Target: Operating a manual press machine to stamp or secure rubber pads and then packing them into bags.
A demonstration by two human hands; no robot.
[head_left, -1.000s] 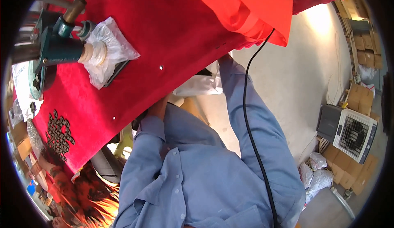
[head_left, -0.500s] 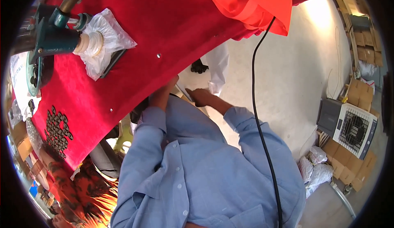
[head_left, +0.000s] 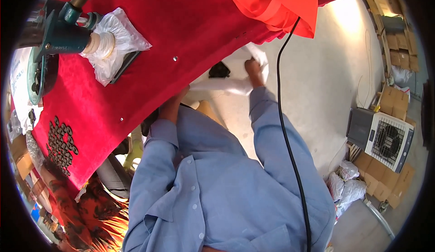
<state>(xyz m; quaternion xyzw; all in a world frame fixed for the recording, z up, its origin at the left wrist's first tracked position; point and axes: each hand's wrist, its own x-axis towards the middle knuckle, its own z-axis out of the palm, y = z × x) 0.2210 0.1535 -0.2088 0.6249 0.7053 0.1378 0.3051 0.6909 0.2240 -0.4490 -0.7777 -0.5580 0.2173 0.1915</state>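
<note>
Reaching farther out, right hand (head_left: 253,68) has closed its grip on white bag (head_left: 235,77); left hand's grip hidden.

The tabletop (head_left: 149,34) fills the upper left, its edge running from lower left to upper right. On its left part stands a machine (head_left: 59,29), with a plastic bag (head_left: 115,39) just to its right. Nearer the person, at the tabletop's left end, lies a cluster of rings (head_left: 61,143). A folded cloth (head_left: 276,0) hangs over the far right edge. Below that edge, over the floor (head_left: 331,75), a sheet (head_left: 235,77) lies between the left hand (head_left: 179,100) and right hand (head_left: 253,68). A cable (head_left: 283,116) runs down just right of the right arm. A fan unit (head_left: 385,136) stands on the floor at far right, bags (head_left: 346,186) below it.
</note>
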